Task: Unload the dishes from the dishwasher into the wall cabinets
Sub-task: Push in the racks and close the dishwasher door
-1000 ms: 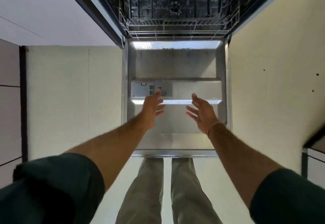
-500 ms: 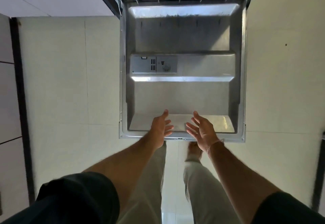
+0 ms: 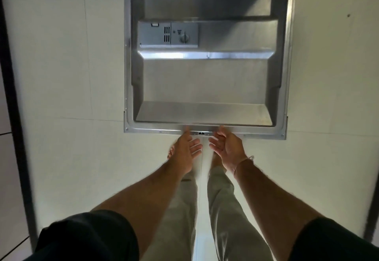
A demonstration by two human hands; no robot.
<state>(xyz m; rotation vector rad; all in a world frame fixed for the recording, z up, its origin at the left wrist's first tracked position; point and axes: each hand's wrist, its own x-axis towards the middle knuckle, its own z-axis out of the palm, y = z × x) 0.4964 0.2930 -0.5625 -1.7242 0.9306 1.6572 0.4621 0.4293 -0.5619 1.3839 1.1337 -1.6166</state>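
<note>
The steel dishwasher door (image 3: pixel 205 80) lies folded down flat in front of me, its inner side up, with the detergent compartment (image 3: pixel 168 34) near its upper left. Its front edge (image 3: pixel 160 131) runs across the middle of the view. My left hand (image 3: pixel 185 151) hovers just below that edge, fingers straight and palm turned inward. My right hand (image 3: pixel 227 148) is beside it, fingers spread, with its fingertips at the edge near the latch. Both hands are empty. No dishes and no racks are in view.
Pale floor tiles (image 3: pixel 61 76) spread on both sides of the door. A dark vertical strip (image 3: pixel 16 117) of cabinet front runs down the left. My legs (image 3: pixel 221 209) and bare feet stand directly below the door's front edge.
The view has tilted down and the racks have left the frame. Both hands drew back from over the door's middle to its front edge, staying empty.
</note>
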